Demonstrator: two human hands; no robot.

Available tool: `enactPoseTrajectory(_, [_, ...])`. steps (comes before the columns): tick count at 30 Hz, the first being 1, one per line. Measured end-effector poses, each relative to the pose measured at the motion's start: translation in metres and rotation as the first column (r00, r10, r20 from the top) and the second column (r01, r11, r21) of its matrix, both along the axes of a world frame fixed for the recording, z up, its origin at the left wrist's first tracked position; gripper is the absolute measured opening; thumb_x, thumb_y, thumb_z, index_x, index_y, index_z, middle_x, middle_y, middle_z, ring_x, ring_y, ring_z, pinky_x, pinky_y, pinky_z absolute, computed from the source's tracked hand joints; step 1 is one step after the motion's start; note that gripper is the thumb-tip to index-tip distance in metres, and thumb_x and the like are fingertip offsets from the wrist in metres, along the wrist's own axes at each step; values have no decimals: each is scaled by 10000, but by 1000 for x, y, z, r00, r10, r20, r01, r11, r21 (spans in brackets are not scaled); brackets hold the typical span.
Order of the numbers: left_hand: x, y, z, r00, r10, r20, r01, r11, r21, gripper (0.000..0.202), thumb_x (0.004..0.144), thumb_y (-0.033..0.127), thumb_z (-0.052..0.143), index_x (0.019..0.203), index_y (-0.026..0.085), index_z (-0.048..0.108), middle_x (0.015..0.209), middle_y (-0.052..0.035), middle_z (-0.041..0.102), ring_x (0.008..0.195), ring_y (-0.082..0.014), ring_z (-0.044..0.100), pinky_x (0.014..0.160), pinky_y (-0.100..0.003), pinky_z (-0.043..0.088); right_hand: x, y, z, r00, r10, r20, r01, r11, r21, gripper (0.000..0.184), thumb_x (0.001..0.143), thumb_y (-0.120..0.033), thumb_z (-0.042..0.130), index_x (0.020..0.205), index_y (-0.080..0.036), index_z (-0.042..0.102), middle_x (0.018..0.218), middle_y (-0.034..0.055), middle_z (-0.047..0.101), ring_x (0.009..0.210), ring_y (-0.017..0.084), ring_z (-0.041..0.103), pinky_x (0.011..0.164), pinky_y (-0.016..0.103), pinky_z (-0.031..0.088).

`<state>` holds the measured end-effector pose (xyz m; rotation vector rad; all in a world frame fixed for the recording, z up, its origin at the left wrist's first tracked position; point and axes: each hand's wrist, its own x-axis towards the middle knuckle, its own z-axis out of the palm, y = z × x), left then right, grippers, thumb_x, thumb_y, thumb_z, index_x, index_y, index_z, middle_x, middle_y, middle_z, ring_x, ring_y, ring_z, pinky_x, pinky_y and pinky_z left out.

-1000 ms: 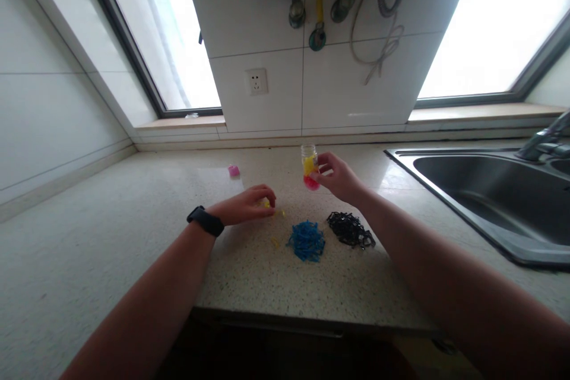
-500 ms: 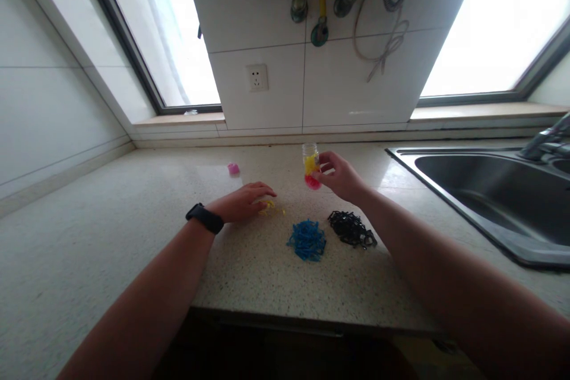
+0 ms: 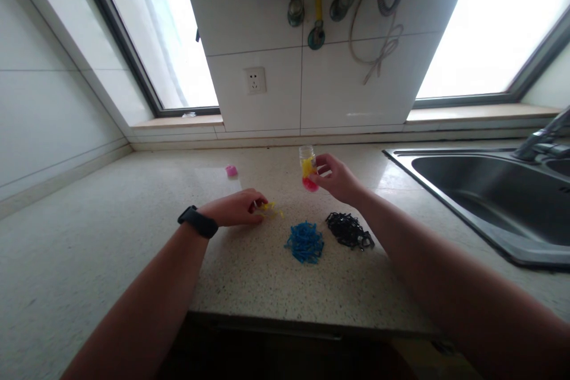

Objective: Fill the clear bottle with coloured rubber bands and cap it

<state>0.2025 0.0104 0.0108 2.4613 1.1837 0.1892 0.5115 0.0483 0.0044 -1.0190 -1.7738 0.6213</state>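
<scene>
Change: left hand [image 3: 238,208] has pulled slightly left and curled up; half a second ago its fingers lay spread over the yellow bits [image 3: 269,206]. Grip there is narrow now, at the left edge of the yellow bits, mid-frame (can't tell if anything is pinched, the fingers hide it). Right hand [image 3: 337,179] is unchanged: grip closed on the jar [image 3: 307,165], around frame centre, near upright with a small lean. Jar shows yellow over red inside, no lid visible on the neck. Can't tell if its base touches the surface [image 3: 249,282].

Meaning: left hand looks to be working the yellow bits, and some lie loose, so I'd call that batch unfinished. Jar seems just held steady. Blue pile [image 3: 305,242], below centre, and black pile [image 3: 348,230], just right of it, sit apart from both hands and look the same as before.

Also there: pink thing [image 3: 231,171] left of centre (too small to identify), sink [image 3: 472,196] at right, socket [image 3: 255,81] upper centre.
</scene>
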Motion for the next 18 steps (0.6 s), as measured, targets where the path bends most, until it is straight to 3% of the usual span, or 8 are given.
enactPoseTrajectory(5, [14,-6,-2,995,-33,90,38,997,-61,527,805,369,647,1271,130,589,1009,-84,586,829,-165,563,778,-302,493,0,0,0,999,-7,41,5,999,39,355,746,-323,719,1047,-188,588,1060,72,672,844,187,615,735,354,517])
enactPoseTrajectory(12, [-3,-2,0,983,-106,149,108,994,-8,707,803,312,643,1467,195,429,1189,-110,527,894,-162,536,768,-291,494,0,1,0,999,-5,38,3,998,60,363,743,-334,715,1046,-180,586,1063,82,672,837,190,614,730,355,514])
enactPoseTrajectory(14, [-5,0,0,991,-96,91,96,995,7,675,804,311,635,1444,179,465,1193,-113,536,885,-161,539,781,-294,486,1,2,0,999,-6,41,4,998,60,365,744,-334,714,1049,-179,586,1061,82,672,833,188,614,723,353,514])
enactPoseTrajectory(18, [4,0,0,997,-72,12,72,997,18,542,829,358,626,1326,146,585,1020,-82,607,829,-162,557,779,-295,465,1,2,0,999,-5,43,2,998,67,359,740,-326,715,1042,-180,586,1053,80,674,836,189,616,727,355,512])
